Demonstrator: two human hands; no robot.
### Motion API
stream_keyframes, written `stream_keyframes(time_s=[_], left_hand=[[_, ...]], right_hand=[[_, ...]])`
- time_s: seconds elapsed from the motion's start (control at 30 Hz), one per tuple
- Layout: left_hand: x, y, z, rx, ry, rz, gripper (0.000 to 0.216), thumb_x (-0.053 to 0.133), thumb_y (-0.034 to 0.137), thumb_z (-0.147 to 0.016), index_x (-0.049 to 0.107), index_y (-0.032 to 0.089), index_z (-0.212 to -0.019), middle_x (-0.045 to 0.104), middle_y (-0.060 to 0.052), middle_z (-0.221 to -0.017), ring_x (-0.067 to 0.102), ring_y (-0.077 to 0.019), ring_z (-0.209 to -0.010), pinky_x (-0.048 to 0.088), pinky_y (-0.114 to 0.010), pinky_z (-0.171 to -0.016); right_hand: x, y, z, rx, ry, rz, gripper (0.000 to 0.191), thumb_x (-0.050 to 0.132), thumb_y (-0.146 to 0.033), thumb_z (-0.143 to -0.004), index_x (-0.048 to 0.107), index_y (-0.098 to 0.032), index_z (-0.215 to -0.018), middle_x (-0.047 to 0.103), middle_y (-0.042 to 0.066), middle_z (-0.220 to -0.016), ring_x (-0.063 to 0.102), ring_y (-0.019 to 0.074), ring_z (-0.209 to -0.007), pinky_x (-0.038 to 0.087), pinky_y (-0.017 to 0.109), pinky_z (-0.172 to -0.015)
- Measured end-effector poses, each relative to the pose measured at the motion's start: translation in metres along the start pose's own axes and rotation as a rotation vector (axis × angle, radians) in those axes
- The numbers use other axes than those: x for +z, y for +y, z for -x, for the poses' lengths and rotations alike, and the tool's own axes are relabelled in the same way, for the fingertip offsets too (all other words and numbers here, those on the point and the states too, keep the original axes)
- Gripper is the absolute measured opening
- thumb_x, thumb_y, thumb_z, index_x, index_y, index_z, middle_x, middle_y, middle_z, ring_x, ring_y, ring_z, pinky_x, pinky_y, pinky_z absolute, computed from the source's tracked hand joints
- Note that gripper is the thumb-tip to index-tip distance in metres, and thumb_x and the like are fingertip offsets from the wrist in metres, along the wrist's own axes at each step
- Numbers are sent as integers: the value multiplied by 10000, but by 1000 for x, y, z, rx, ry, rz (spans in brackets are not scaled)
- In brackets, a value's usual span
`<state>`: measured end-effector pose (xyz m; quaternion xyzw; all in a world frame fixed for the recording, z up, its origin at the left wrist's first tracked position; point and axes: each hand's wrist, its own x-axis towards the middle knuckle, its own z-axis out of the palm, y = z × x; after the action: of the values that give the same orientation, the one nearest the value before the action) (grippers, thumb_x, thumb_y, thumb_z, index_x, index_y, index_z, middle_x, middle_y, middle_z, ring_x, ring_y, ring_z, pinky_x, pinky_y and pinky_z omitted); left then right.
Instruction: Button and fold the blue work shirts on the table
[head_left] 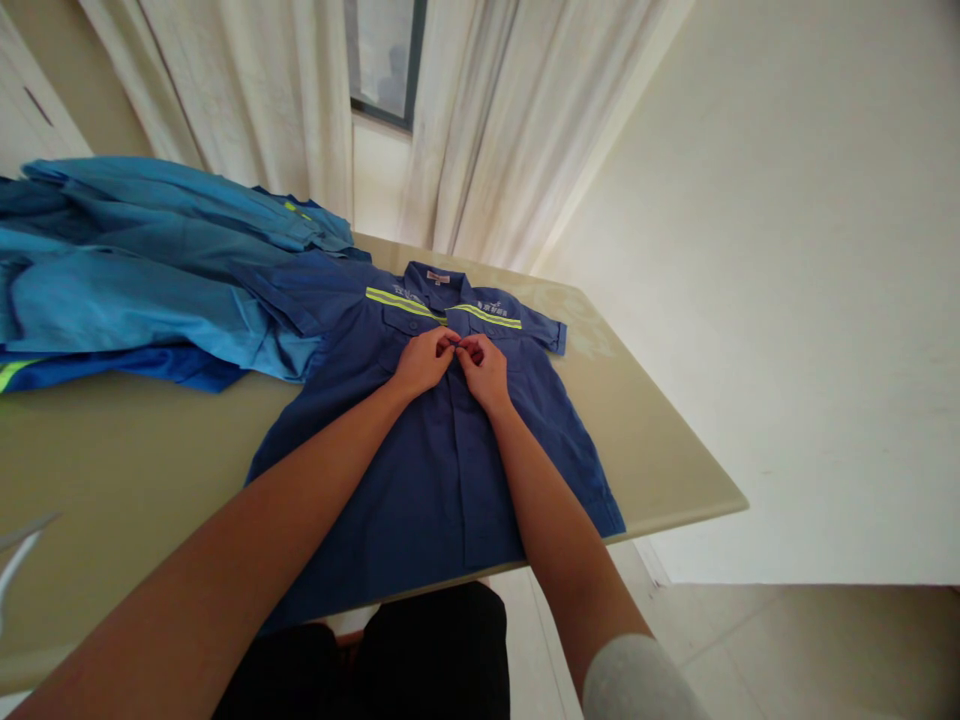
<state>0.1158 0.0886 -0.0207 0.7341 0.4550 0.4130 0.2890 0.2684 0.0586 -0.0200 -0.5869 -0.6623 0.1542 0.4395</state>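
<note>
A dark blue short-sleeved work shirt [405,450] lies face up on the table, collar away from me, with a yellow and grey reflective stripe across its chest. Both hands meet at its front placket, just below the stripe. My left hand [425,360] pinches the cloth at the placket between thumb and fingers. Right beside it, my right hand [484,368] pinches the placket edge, fingertips nearly touching the left ones. Any button between the fingertips is hidden.
Lighter blue garments [150,270] are heaped on the table's left, touching the shirt's sleeve. The beige table [660,450] ends in a corner at right, near a white wall [810,300]. Curtains [247,90] hang behind. A thin white object [22,550] shows at the left edge.
</note>
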Motion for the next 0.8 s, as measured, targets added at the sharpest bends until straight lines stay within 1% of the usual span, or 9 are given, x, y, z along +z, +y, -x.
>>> stream_keyframes(time_s=[0.1,0.2,0.37,0.5,0.67,0.8], left_hand=[[2,-2,-1,-19,14,31,265,606,165,-870,739,193,-1097,779,-39,-938,709,-192,-851,546,-313,-824],[3,-2,-2,-41,21,60,260,616,160,-856,742,184,-1082,777,-39,-926,710,-191,-838,545,-313,-811],[3,-1,-1,-57,60,103,206,633,199,-866,756,195,-1031,782,-35,-916,718,-190,-831,555,-317,-819],[3,-4,-2,-31,46,158,192,636,232,-888,756,190,-1032,790,-48,-954,728,-190,-868,564,-315,-841],[3,-6,-5,-67,32,107,192,637,196,-871,762,184,-1015,794,-48,-945,724,-188,-853,561,-316,-835],[4,0,-4,-124,44,48,174,655,178,-840,770,180,-971,791,-46,-903,715,-190,-821,549,-310,-808]], right_hand=[[1,3,-1,-67,36,22,64,607,-239,-916,663,-222,-941,678,39,-954,617,185,-818,516,297,-805],[1,2,-1,-106,51,57,78,593,-197,-925,666,-223,-915,662,41,-956,627,191,-862,518,304,-846],[-4,-5,2,-112,53,130,124,564,-197,-960,678,-226,-923,669,46,-968,641,203,-909,512,313,-867],[-7,-10,4,-115,32,184,150,547,-211,-982,691,-229,-943,690,49,-990,648,207,-928,505,318,-884],[-5,-11,5,-88,24,223,161,543,-205,-982,701,-228,-962,697,51,-1009,652,209,-942,497,323,-895],[-4,-10,4,-86,7,238,166,539,-199,-975,698,-240,-948,686,52,-1041,646,213,-973,498,325,-896]])
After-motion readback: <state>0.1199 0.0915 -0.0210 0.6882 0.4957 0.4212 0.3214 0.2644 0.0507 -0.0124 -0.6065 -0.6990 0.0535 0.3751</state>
